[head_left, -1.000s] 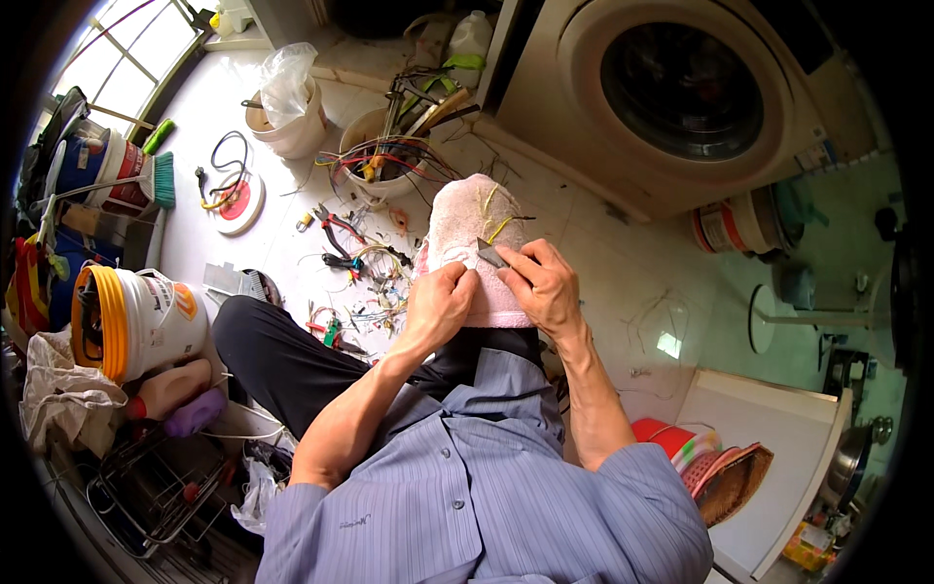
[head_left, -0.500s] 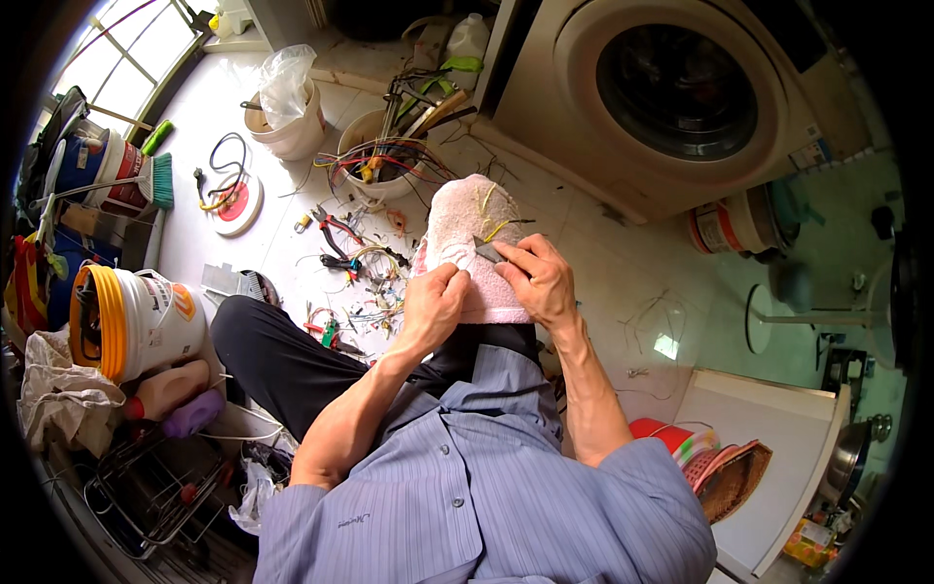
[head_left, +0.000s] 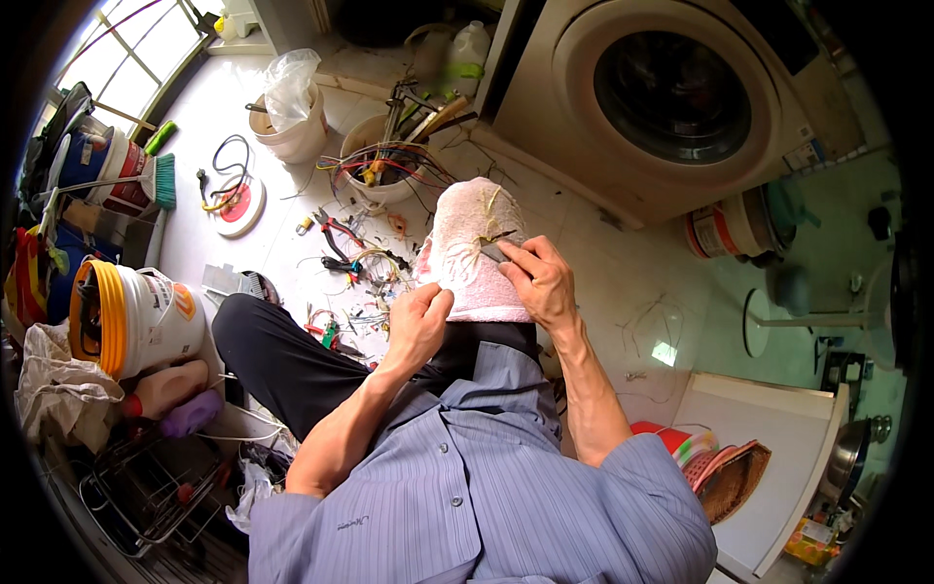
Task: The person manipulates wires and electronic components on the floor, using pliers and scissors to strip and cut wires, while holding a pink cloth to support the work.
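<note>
A pink towel (head_left: 475, 282) is draped over my raised knee, with thin yellowish strands (head_left: 493, 198) lying on its upper part. My right hand (head_left: 541, 282) pinches a flat grey blade (head_left: 493, 251) between thumb and fingers, its tip resting over the towel. A short dark and yellow piece of wire (head_left: 502, 236) shows just beyond the blade. At the towel's lower left edge my left hand (head_left: 418, 319) is closed in a fist. Whatever it may hold is hidden by the fingers.
Pliers (head_left: 336, 232), wire scraps and a green-handled tool (head_left: 331, 336) litter the floor at left. A bucket of wires and tools (head_left: 375, 200) stands ahead, beside a bucket with a plastic bag (head_left: 292, 136). The washing machine (head_left: 545, 107) is ahead right; a white bucket (head_left: 161, 321) stands left.
My left hand has drawn left and down, off the towel's middle to its edge. The right hand and blade have barely moved. Less of the yellow wire shows by the blade.
</note>
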Demonstrator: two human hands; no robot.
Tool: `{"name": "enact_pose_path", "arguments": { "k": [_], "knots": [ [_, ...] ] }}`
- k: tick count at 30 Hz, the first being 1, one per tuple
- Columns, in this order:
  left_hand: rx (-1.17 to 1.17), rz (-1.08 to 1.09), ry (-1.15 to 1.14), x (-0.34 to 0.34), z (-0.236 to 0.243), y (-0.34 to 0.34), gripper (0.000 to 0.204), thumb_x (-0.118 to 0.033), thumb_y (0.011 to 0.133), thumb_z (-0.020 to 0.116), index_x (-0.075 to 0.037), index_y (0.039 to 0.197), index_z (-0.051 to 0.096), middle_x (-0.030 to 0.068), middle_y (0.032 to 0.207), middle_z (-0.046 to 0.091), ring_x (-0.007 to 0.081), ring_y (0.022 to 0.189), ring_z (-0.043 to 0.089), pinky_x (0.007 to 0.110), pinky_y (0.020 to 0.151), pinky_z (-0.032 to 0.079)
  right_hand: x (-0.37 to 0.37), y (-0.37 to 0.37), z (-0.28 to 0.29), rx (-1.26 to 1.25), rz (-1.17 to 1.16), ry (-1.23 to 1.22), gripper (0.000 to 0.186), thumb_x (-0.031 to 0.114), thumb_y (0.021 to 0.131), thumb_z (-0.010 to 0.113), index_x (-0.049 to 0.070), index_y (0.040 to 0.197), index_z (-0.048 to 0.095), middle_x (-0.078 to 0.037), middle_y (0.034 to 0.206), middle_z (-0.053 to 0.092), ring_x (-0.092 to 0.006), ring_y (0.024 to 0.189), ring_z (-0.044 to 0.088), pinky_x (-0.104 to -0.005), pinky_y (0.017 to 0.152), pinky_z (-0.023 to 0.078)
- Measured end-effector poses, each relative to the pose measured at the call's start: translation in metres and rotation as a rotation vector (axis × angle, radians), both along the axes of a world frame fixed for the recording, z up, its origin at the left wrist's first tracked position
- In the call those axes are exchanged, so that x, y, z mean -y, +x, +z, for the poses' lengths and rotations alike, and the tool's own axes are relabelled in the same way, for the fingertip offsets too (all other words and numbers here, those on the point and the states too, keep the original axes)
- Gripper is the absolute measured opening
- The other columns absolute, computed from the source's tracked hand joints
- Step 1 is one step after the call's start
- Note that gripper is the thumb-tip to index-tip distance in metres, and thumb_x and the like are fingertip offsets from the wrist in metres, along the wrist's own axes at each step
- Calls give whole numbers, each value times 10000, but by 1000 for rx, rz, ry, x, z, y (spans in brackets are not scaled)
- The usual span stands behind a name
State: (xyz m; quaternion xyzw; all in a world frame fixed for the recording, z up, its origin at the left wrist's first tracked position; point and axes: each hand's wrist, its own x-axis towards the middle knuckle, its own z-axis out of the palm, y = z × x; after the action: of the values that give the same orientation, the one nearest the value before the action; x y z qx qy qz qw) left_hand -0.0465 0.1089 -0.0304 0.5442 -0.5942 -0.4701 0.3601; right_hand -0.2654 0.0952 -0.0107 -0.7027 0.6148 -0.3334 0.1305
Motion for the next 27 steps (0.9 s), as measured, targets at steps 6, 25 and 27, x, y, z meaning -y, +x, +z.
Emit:
{"name": "enact_pose_path", "arguments": {
  "k": [6, 25, 27],
  "knots": [
    [-3, 7, 32, -7, 5, 4, 297, -157, 893, 565, 27, 668, 503, 43, 562, 433, 99, 567, 401, 324, 522, 350, -3, 3, -2, -22, -12, -22, 297, 179, 784, 776, 131, 1077, 757, -68, 895, 607, -262, 838, 628, -371, 725, 527],
    [-528, 82, 342, -15, 10, 10, 291, -164, 911, 566, -78, 639, 507, -48, 576, 414, 47, 486, 327, 253, 442, 240, -5, 1, -8, -14, 47, -118, 311, 164, 784, 776, 126, 1092, 749, -76, 896, 610, -280, 831, 626, -377, 732, 524],
    [-601, 94, 419, -15, 9, 11, 275, -159, 899, 579, -97, 641, 506, -46, 558, 409, 59, 448, 320, 256, 418, 233, -5, 1, -7, 35, 41, -66, 302, 152, 801, 762, 127, 1101, 747, -79, 901, 616, -275, 831, 625, -368, 734, 522]
  ]
}}
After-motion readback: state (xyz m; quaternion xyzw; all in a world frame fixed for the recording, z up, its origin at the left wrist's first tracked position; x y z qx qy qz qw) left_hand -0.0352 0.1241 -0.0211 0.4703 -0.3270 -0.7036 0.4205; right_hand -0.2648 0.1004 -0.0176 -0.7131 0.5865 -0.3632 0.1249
